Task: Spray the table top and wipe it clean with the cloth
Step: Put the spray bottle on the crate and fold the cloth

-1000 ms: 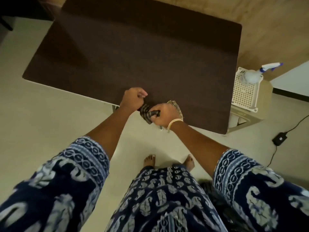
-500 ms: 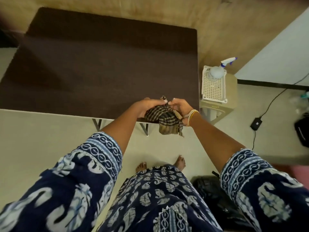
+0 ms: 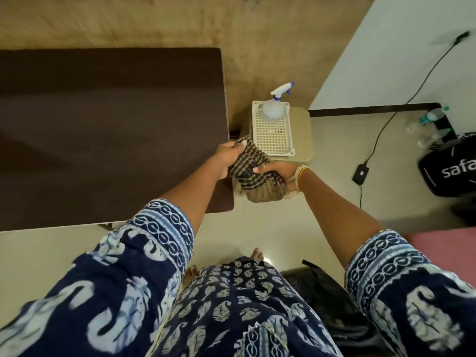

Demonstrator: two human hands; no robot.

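Now our hands, left hand (image 3: 224,157) and right hand (image 3: 279,173), grip the cloth (image 3: 253,176) beside the table (image 3: 108,119); next likely setting it by the spray bottle (image 3: 273,109).

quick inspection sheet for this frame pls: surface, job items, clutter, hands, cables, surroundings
Surface: dark brown table top, nothing on it; wet or dry cannot be told.
Job's things: checked cloth bunched, held off the table's right edge; spray bottle upright in a white basket on a beige stool.
Clutter: black bag and plastic bottles on the floor at right.
Hands: left hand and right hand both grip the cloth.
Cables: black cable runs to an adapter on the floor.
Surroundings: wood-look wall, pale floor.
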